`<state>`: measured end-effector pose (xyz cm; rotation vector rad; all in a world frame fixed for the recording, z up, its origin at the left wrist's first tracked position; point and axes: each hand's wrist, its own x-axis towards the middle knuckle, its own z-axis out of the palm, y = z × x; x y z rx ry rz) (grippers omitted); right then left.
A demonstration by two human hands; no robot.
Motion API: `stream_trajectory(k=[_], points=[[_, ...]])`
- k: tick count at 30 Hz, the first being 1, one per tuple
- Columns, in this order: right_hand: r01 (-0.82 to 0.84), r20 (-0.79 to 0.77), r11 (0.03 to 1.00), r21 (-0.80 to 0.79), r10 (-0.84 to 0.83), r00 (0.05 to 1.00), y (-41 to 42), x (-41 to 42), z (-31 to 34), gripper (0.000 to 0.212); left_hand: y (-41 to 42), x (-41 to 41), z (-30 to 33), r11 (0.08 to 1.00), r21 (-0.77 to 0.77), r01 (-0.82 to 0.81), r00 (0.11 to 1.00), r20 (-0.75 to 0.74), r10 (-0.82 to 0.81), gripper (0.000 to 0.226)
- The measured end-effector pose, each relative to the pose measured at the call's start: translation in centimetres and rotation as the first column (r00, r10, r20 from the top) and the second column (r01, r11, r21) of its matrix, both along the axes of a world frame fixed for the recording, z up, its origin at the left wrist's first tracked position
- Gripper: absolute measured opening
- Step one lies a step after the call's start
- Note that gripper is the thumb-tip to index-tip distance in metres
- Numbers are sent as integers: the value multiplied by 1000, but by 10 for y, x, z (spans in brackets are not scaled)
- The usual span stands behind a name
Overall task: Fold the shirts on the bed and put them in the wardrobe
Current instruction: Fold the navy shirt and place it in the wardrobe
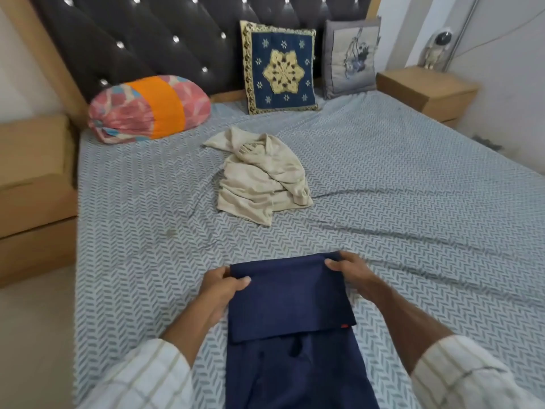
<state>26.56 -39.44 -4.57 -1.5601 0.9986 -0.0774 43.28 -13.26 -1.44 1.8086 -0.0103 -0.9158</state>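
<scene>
Patterned sheets cover the bed (383, 202) in front of you, pillows lined up at the headboard. Your left hand (219, 286) and right hand (349, 268) both pinch the far fold of the navy shirt (290, 302) at the near edge, fingers clamped on cloth. You're mid-fold; next, probably fold it once more and press flat. A crumpled beige shirt (261, 178) waits mid-bed, unfolded.
</scene>
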Motion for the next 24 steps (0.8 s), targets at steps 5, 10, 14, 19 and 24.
stream_trajectory(k=[5, 10, 14, 19, 24], points=[[-71, 39, 979, -191, 80, 996, 24, -40, 42, 22, 26, -23, 37, 996, 22, 83, 978, 190, -86, 22], [-163, 41, 919, -359, 190, 981, 46, -82, 78, 10, 60, -48, 62, 976, 44, 213, 934, 286, -216, 29], [-226, 13, 854, -469, 262, 965, 77, -128, 96, 16, 95, -78, 73, 943, 159, 293, 857, 394, -332, 24], [-305, -69, 764, -568, 325, 943, 113, -189, 95, 21, 139, -129, 72, 926, 196, 322, 774, 509, -376, 12], [-347, -101, 694, -631, 370, 924, 156, -244, 78, 33, 183, -182, 58, 905, 255, 341, 671, 609, -424, 19]])
